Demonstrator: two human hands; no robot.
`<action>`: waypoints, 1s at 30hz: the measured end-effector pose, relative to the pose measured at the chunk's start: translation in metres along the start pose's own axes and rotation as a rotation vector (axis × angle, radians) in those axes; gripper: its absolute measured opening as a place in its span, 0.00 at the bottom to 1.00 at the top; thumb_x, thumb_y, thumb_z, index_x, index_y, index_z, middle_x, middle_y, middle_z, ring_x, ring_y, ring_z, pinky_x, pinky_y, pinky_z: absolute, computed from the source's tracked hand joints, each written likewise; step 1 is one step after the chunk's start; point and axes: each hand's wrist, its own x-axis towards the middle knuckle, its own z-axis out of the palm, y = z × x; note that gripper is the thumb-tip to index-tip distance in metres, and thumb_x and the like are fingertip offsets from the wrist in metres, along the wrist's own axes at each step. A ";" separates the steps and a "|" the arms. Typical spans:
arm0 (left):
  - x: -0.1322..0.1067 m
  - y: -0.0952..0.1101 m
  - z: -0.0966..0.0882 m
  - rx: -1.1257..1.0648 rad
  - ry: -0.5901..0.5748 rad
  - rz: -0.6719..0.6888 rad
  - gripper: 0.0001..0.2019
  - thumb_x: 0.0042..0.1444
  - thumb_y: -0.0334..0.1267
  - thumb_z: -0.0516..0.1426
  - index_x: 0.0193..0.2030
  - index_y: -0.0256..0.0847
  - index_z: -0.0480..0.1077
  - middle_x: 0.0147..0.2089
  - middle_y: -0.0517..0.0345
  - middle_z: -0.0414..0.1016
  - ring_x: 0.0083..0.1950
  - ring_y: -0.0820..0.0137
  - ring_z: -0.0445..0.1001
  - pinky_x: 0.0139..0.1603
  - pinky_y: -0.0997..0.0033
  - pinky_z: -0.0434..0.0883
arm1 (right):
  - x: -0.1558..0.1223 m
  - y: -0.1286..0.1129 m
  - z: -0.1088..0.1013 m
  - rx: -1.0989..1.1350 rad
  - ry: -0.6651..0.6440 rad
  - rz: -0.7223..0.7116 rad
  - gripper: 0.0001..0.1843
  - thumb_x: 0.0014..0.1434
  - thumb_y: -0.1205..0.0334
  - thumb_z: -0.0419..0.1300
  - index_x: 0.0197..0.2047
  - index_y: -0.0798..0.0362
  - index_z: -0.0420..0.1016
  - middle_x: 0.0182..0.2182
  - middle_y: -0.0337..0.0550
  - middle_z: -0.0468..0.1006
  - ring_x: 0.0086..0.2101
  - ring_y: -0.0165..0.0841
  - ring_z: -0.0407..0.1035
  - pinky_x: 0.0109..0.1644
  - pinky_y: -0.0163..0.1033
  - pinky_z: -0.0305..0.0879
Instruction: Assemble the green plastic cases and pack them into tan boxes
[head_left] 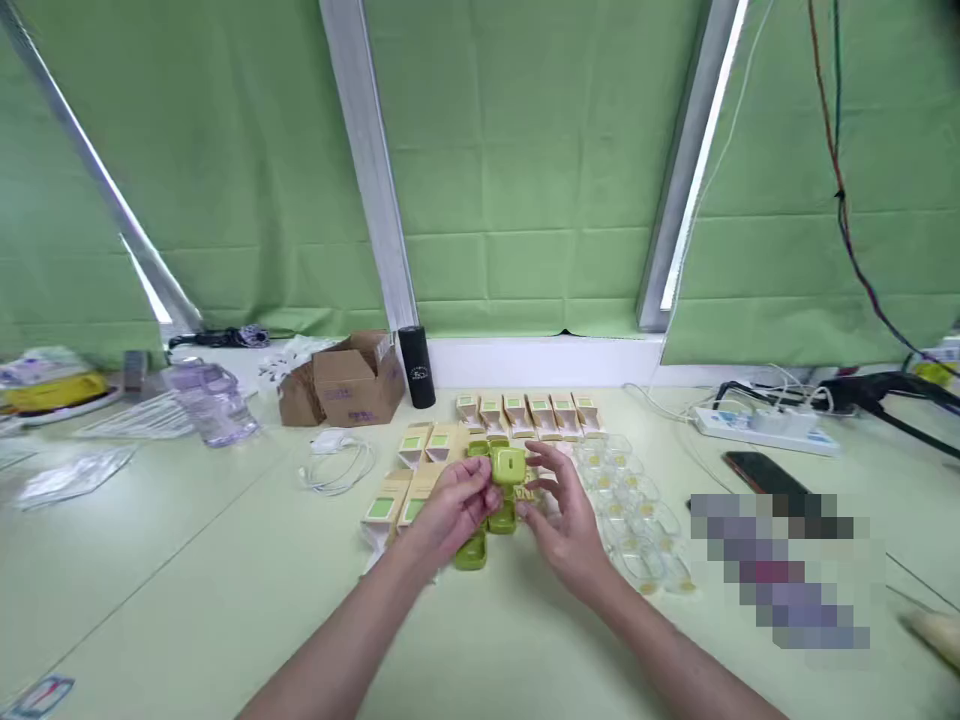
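Observation:
My left hand (454,505) and my right hand (566,520) meet over the middle of the pale green table (187,590). Both hold a small green plastic block (508,467) between their fingertips, just above the table. More green blocks (480,540) lie under and beside the hands. Small beige boxes with green labels (525,412) stand in a row behind, and others (409,480) lie to the left. Clear plastic trays (634,510) lie to the right of my right hand.
A brown cardboard box (349,380) and a black cylinder (417,367) stand at the back. A clear water bottle (210,400) lies left, a white cable (337,465) nearby. A power strip (765,428) and a phone (757,472) lie to the right.

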 end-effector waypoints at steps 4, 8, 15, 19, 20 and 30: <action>0.006 -0.002 0.003 -0.025 0.034 -0.012 0.16 0.53 0.38 0.74 0.34 0.37 0.71 0.26 0.62 0.71 0.28 0.75 0.71 0.36 0.76 0.73 | 0.019 0.004 0.010 0.161 0.005 0.036 0.30 0.60 0.61 0.69 0.64 0.43 0.68 0.64 0.48 0.72 0.62 0.44 0.68 0.60 0.51 0.72; 0.013 0.002 0.010 0.025 0.031 0.001 0.16 0.53 0.41 0.74 0.34 0.36 0.73 0.26 0.60 0.72 0.29 0.74 0.72 0.36 0.75 0.72 | 0.038 0.011 0.013 0.369 0.090 0.116 0.30 0.54 0.57 0.75 0.57 0.45 0.71 0.56 0.49 0.79 0.56 0.44 0.74 0.57 0.50 0.75; 0.020 0.006 0.011 0.619 0.195 0.336 0.11 0.58 0.41 0.70 0.37 0.39 0.75 0.33 0.58 0.77 0.35 0.69 0.74 0.39 0.71 0.69 | 0.043 0.008 0.002 0.565 0.122 0.194 0.34 0.48 0.57 0.80 0.54 0.45 0.72 0.46 0.42 0.82 0.46 0.39 0.79 0.53 0.45 0.77; 0.014 0.006 0.006 0.926 0.192 0.549 0.14 0.62 0.36 0.65 0.55 0.45 0.76 0.50 0.52 0.80 0.52 0.60 0.76 0.49 0.65 0.69 | 0.039 0.005 -0.003 0.604 0.069 0.208 0.34 0.49 0.55 0.80 0.56 0.45 0.70 0.44 0.41 0.82 0.40 0.36 0.78 0.44 0.41 0.76; 0.011 0.007 0.005 0.965 0.158 0.568 0.18 0.63 0.35 0.64 0.59 0.47 0.75 0.54 0.50 0.79 0.57 0.58 0.75 0.52 0.63 0.69 | 0.038 0.004 -0.004 0.603 0.054 0.206 0.34 0.51 0.54 0.79 0.56 0.45 0.70 0.42 0.41 0.82 0.38 0.35 0.78 0.42 0.40 0.75; -0.001 0.008 0.011 1.069 -0.099 0.506 0.27 0.65 0.31 0.61 0.68 0.57 0.71 0.68 0.51 0.70 0.72 0.54 0.64 0.71 0.52 0.64 | 0.034 -0.005 -0.007 0.386 -0.034 0.201 0.30 0.60 0.43 0.71 0.58 0.46 0.67 0.27 0.32 0.75 0.28 0.32 0.68 0.37 0.38 0.66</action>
